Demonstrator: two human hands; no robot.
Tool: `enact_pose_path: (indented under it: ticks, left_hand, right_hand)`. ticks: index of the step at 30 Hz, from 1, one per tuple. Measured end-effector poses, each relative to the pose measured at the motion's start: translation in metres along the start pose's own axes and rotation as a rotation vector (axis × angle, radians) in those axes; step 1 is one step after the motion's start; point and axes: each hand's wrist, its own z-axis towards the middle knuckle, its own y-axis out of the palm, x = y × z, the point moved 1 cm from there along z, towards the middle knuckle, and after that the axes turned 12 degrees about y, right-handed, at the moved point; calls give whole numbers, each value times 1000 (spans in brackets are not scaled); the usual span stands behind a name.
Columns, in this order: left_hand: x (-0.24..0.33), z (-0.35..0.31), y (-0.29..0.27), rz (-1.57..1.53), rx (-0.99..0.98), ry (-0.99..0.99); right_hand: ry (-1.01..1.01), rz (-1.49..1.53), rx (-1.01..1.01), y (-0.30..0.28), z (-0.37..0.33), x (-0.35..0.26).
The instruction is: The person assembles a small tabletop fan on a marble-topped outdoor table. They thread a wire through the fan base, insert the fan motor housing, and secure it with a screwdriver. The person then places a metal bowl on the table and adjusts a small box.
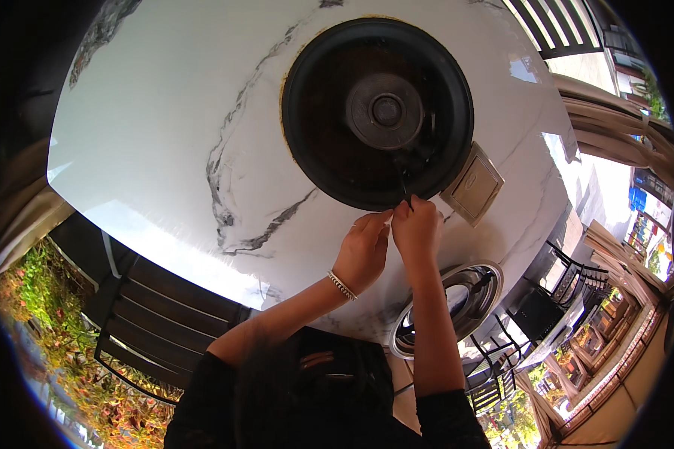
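Note:
Both hands meet at the near rim of a round black recessed basin set in the table, which has a ring-shaped metal piece at its centre. My right hand is closed in a pinch on a thin dark stick-like thing that reaches over the basin toward the centre. My left hand, with a beaded bracelet on the wrist, is closed close beside it. A small white bit shows at the left fingertips; what those fingers hold is too small to make out.
The basin sits in a white marble-patterned table. A square metallic panel lies right of the basin. Beside my right forearm is a shiny round metal lid with a black handle. A dark slatted chair stands at the left near edge.

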Motion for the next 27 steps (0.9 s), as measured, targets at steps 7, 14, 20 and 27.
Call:
enact_pose_path:
  ticks: [7, 14, 20, 27]
  left_hand:
    - [4, -6, 30, -50, 44, -38]
    - [7, -11, 40, -122, -8, -126]
    - [8, -15, 40, -175, -46, -220]
    - [14, -3, 40, -334, 47, -432]
  right_hand:
    - [532, 789, -478, 2, 34, 41]
    - [-433, -224, -21, -14, 38, 35]
    - [-487, -436, -46, -12, 28, 25]
    - [766, 825, -581, -13, 48, 25]
